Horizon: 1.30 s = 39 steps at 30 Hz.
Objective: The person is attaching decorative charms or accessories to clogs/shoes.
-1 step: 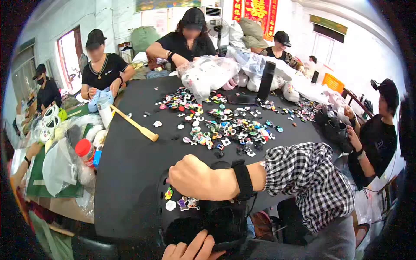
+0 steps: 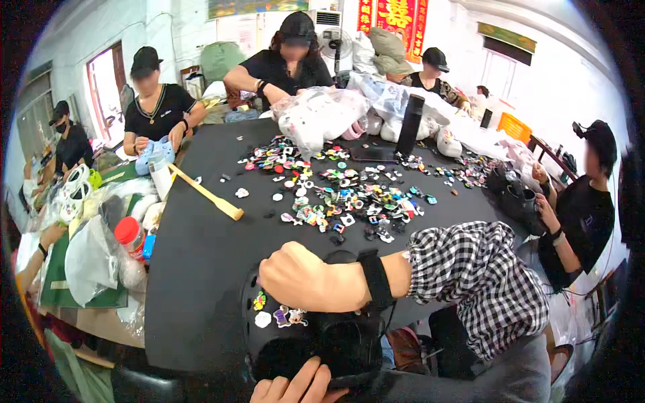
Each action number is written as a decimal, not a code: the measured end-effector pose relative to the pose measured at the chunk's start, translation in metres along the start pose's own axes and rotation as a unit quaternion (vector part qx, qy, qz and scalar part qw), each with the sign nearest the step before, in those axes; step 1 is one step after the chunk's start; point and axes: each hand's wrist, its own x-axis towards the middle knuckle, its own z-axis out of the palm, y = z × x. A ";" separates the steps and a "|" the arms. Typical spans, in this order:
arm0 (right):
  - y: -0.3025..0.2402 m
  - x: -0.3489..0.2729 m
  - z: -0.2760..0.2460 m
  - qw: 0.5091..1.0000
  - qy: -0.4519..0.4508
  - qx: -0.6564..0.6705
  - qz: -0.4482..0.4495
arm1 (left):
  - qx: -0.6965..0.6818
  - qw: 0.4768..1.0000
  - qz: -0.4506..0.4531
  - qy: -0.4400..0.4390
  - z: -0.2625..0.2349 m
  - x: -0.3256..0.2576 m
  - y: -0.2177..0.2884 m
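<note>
Two black clogs lie side by side at the table's near edge. On the toe of the left clog (image 2: 279,339) are several shoe charms (image 2: 281,316): a yellow-green one, a white one and small purple and brown figures. My left hand (image 2: 302,384) grips the clogs' near end from below, its fingertips on the rim. Over the left clog's far toe my right hand (image 2: 295,274) is closed in a fist, bent at the wrist; what its fingers hold, if anything, is hidden. The right clog (image 2: 349,346) is partly covered by my right forearm, which wears a black wristband and checked sleeve.
Loose charms (image 2: 349,198) are heaped across the dark table (image 2: 208,269). A wooden stick (image 2: 218,203) lies left, near a red-lidded jar (image 2: 129,235). A black cylinder (image 2: 410,125) stands at the back beside plastic bags (image 2: 322,114). Several co-workers sit around, one holding a blue clog (image 2: 154,154).
</note>
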 end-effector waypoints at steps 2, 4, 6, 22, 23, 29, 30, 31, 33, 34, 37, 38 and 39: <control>0.003 -0.002 0.002 0.999 -0.003 0.009 -0.051 | -0.001 1.000 0.003 -0.001 0.000 0.001 0.001; 0.014 0.000 -0.001 0.996 -0.029 0.072 -0.039 | 0.003 1.000 0.001 -0.003 -0.001 0.001 0.002; 0.031 -0.001 -0.001 0.983 -0.055 0.170 -0.037 | -0.004 1.000 -0.002 -0.012 -0.002 0.002 0.002; 0.061 -0.014 0.026 0.847 0.013 0.530 -0.040 | -0.021 0.999 0.037 -0.004 0.001 -0.002 -0.006; 0.062 -0.014 0.027 0.846 0.012 0.532 -0.042 | -0.024 0.999 0.039 0.001 0.002 -0.001 -0.007; 0.063 -0.015 0.026 0.792 -0.054 0.608 0.002 | -0.023 0.999 0.043 0.014 0.001 -0.002 -0.007; 0.064 -0.016 0.026 0.792 -0.055 0.608 0.001 | -0.024 0.999 0.045 0.014 0.002 -0.002 -0.007; 0.065 -0.016 0.028 0.783 -0.059 0.619 0.003 | -0.023 0.999 0.045 0.015 0.002 -0.001 -0.006; 0.066 -0.016 0.029 0.774 -0.063 0.630 0.005 | -0.026 0.998 0.048 0.017 0.002 0.000 -0.006; 0.066 -0.016 0.029 0.782 -0.063 0.620 0.002 | -0.025 0.998 0.048 0.018 0.002 0.001 -0.006; 0.066 -0.016 0.020 0.778 -0.087 0.621 0.035 | -0.029 0.998 0.046 0.019 0.001 0.002 -0.009; 0.065 -0.017 0.013 0.765 -0.112 0.630 0.073 | -0.035 0.999 0.037 0.020 0.002 0.000 -0.010; 0.062 -0.019 0.001 0.766 -0.114 0.629 0.070 | -0.040 0.999 0.025 0.022 0.001 -0.003 -0.011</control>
